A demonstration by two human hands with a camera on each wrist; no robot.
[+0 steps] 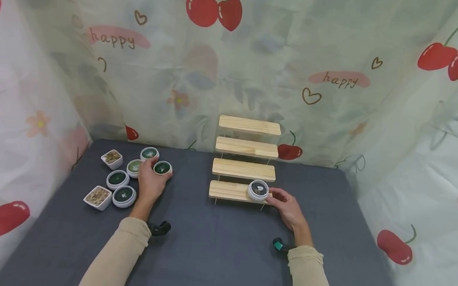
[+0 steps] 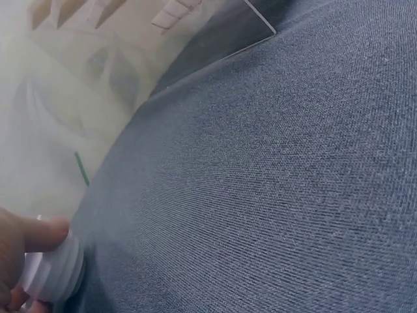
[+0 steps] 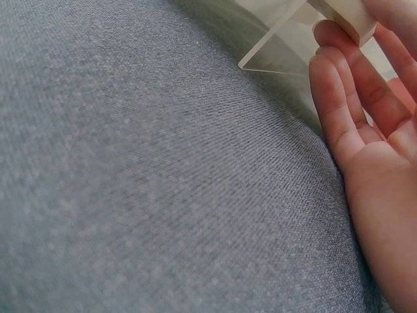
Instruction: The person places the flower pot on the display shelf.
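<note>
In the head view, a dark-green-topped jar [image 1: 162, 168] is held by the left hand [image 1: 151, 183] left of centre in the frame; it is pinched between the thumb on the right and the fingers on the left. Just beyond that hand and to its left, four more round white jars [image 1: 124, 196] are grouped, their tops in shades of green. They are flanked, toward the left of the frame, by two square white bowls [image 1: 98, 197] filled with pale brown bits. At centre right, a dark-topped white jar [image 1: 258, 190] is set on the right end of the lowest tier of a four-tier wooden stand [image 1: 226, 190]. Its right side is met by the fingertips of the right hand [image 1: 289, 209]; whether it is pinched or only touched cannot be told.

In the left wrist view, the ribbed white side of the held jar is gripped at the lower left, with a digit laid across it. Most of the frame is taken up by the grey cloth [image 2: 260, 169].

In the right wrist view, slightly bent fingers are seen close together at the upper right, beside a wooden tier's end; the thumb is cut off by the frame.
</note>
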